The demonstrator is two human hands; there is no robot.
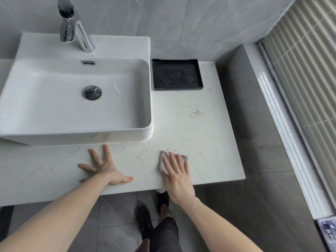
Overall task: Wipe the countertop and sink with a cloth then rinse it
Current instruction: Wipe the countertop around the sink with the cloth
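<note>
A small pale cloth (166, 161) is being pressed flat against the white marbled table (190, 128) by the right hand (177, 176), whose fingers (174, 161) are lying straight and close together on top of it, near the front edge and to the right of the sink (72, 99). The left hand (105, 167) is being rested palm-down on the table in front of the sink, its fingers being held widely spread. A black tray (177, 74) is being kept just beside the sink's right wall, behind the chrome faucet (75, 26) line.
</note>
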